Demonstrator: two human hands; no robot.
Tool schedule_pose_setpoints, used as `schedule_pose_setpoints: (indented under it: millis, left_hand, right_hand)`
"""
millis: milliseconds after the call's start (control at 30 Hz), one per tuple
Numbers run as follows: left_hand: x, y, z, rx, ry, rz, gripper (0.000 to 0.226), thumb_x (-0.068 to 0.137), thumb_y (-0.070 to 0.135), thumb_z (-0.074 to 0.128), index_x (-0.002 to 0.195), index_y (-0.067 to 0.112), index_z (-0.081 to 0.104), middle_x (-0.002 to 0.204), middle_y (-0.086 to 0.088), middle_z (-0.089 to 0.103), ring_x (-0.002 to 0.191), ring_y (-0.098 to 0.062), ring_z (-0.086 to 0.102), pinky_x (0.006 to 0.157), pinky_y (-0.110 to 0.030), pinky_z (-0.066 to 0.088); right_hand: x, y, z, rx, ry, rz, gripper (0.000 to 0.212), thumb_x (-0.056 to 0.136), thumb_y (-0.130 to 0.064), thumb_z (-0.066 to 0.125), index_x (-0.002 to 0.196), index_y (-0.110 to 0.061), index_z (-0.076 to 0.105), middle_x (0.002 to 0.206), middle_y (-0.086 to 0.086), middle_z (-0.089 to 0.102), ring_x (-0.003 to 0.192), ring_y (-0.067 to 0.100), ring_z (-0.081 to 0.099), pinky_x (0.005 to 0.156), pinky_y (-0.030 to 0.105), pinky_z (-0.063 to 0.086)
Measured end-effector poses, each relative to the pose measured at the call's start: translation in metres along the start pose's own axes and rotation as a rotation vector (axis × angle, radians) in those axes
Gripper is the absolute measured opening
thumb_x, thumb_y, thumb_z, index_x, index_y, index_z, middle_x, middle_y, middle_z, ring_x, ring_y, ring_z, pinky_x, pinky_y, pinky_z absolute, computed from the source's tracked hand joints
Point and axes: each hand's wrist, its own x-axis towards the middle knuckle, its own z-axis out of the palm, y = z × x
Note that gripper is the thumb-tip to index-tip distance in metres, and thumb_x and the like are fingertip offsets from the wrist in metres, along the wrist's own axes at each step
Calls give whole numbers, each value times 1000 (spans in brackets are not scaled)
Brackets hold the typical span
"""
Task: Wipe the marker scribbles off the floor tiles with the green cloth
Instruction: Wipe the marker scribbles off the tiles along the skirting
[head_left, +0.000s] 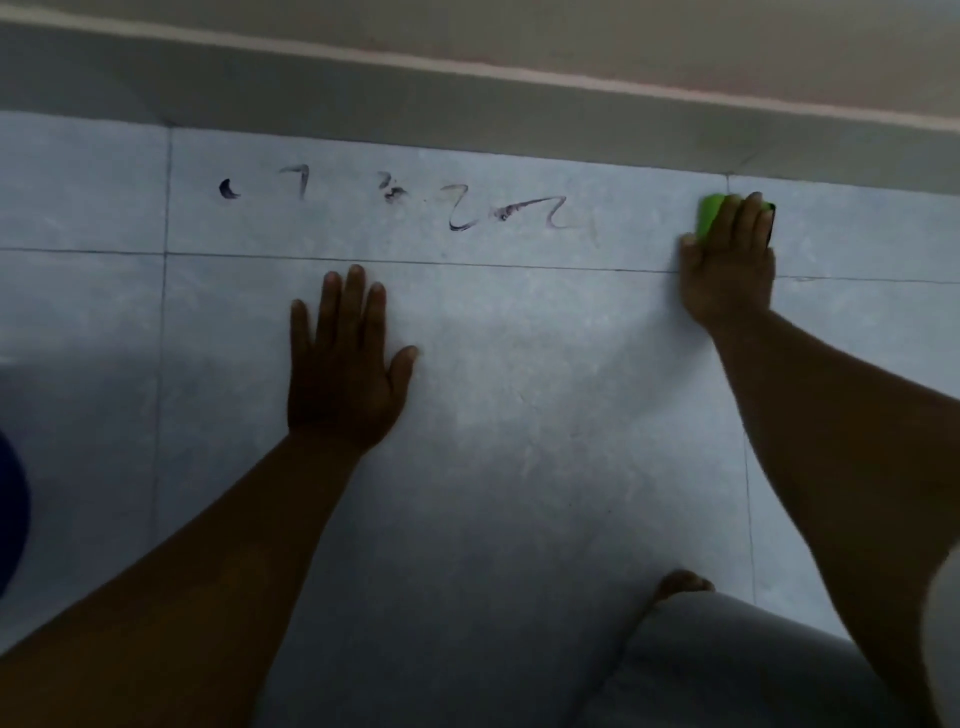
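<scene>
Dark marker scribbles (498, 210) run in a broken row across a pale grey floor tile (519, 389) close to the wall. At the right end of that row, my right hand (730, 265) presses flat on the green cloth (709, 215), which shows only as a bright strip beyond my fingers. The cloth lies to the right of the last scribble, near a tile joint. My left hand (345, 364) lies flat on the tile with fingers spread, below the scribbles, holding nothing.
A grey skirting band (467, 111) and the wall run along the top. My knee in grey trousers (727, 665) and a bare foot (680, 584) are at the bottom right. A dark blue object (10, 499) shows at the left edge.
</scene>
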Motion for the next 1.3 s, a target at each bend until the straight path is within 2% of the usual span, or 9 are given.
schedule_pose_setpoints:
  millis: [100,233,400,567,733,867,1033,1133,1300]
  left_hand:
    - [2,0,-1,-18,2,-19,74,99,56,26,158,11,20,167,-13,12,155,-32,8,124,-57,9]
    - [2,-1,-3,-32,36,-20,73,99,55,32,157,11,25,166,-13,18,154,-32,14,124,-56,11]
    - [2,-3,-2,-66,49,-16,71,99,55,33,156,12,29,166,-12,21,154,-32,16,124,-55,12]
    - [2,-4,-1,-85,48,-17,71,99,55,34,156,12,28,166,-12,19,155,-31,14,124,-55,10]
    - [3,-1,-1,-83,66,-11,71,98,53,35,156,12,28,166,-12,20,154,-32,15,124,-57,11]
    - [2,-5,-4,-141,97,5,66,95,39,39,154,9,34,164,-13,26,153,-32,21,123,-56,16]
    - [-1,-39,-10,-260,224,-64,58,92,23,46,144,-2,46,152,-22,44,143,-39,39,116,-55,34]
    - [-17,-80,-11,-119,191,-228,62,95,30,39,151,2,36,159,-21,31,149,-40,26,121,-58,20]
    - [-32,-91,-5,-67,146,-175,67,99,39,33,156,5,25,165,-17,20,154,-35,14,123,-58,11]
  right_hand:
    - [-3,-77,-1,84,18,106,76,97,-50,16,153,1,10,161,24,8,151,37,5,122,50,13]
    - [-30,-185,5,79,-5,-259,73,99,-48,21,154,-2,4,162,21,0,151,33,0,121,47,6]
    - [-28,-129,-3,48,-175,-662,78,93,-49,12,152,2,13,160,26,8,149,41,7,116,57,19]
    - [-27,-38,-10,-142,-89,-410,72,101,-51,20,150,2,22,158,25,22,146,39,24,96,54,46]
    - [-18,-86,-10,-152,-34,-263,88,94,-65,12,152,2,8,161,26,7,150,39,6,121,53,12]
    - [-27,-192,2,61,-5,-185,95,90,-67,9,152,5,8,159,31,5,149,43,3,121,55,6]
    - [-73,-249,11,137,-6,-569,78,97,-55,19,154,-2,10,162,21,8,151,35,5,124,46,6]
    - [-70,-193,14,187,10,-809,62,101,-40,28,153,-7,21,161,16,19,151,29,13,123,41,12]
    - [-69,-99,21,518,207,-258,46,97,-31,52,134,-4,51,135,13,52,129,21,47,116,34,33]
